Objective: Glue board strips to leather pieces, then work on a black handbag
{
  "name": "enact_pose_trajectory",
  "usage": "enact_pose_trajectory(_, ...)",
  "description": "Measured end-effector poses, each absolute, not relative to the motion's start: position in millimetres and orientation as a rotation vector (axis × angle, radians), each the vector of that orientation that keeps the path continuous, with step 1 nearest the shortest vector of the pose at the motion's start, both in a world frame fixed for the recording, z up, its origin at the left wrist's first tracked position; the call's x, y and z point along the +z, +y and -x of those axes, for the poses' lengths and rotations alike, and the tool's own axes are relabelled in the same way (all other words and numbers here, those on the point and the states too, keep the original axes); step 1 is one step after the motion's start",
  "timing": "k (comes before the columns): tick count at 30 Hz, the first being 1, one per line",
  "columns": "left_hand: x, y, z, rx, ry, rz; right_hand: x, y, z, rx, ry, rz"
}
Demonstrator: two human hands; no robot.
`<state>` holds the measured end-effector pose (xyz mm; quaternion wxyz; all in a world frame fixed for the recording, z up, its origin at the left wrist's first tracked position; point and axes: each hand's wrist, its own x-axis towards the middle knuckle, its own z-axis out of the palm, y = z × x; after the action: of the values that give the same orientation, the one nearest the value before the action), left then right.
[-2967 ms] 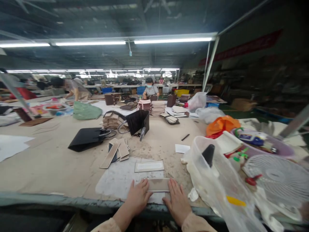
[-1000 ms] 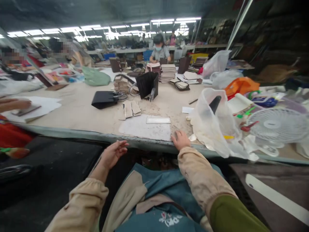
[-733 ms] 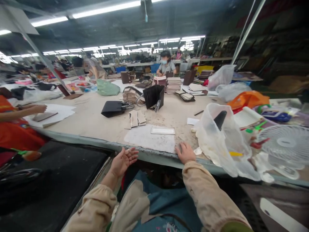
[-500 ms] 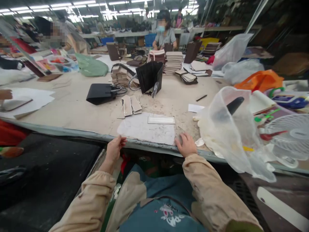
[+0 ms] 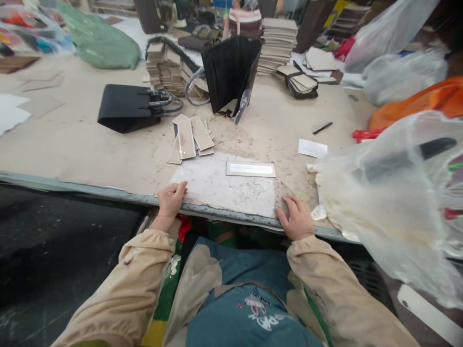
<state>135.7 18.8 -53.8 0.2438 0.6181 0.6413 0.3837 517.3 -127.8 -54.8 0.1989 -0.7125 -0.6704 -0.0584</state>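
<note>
My left hand rests at the table's front edge, fingers curled in and thumb against them, with nothing showing in it. It lies beside the left corner of a white, stained sheet. To the right of that sheet, my right hand is open on the edge, fingers apart and holding nothing. Between and beyond the hands, a flat strip with a white middle and dark border lies on the sheet. A loose pile of beige strips is just behind the sheet on the left.
Farther back are a black handbag on its side, an upright open black bag and stacked beige pieces. A black pen and white slip lie right. A clear plastic bag hangs over the right edge.
The view has tilted down and come closer to the table. My left hand's fingers have curled in more. My right hand stays open at the edge.
</note>
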Motion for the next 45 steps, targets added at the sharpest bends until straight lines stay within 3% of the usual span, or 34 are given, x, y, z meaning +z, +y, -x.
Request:
enact_pose_trajectory(11, -50, 15, -149, 0.901, 2.032, -2.121, -51, -128, -512, -0.050, -1.860, 2.062)
enact_pose_trajectory(45, -46, 16, -154, 0.981, 2.028, -2.135, -51, -126, -509, -0.105, -1.832, 2.098)
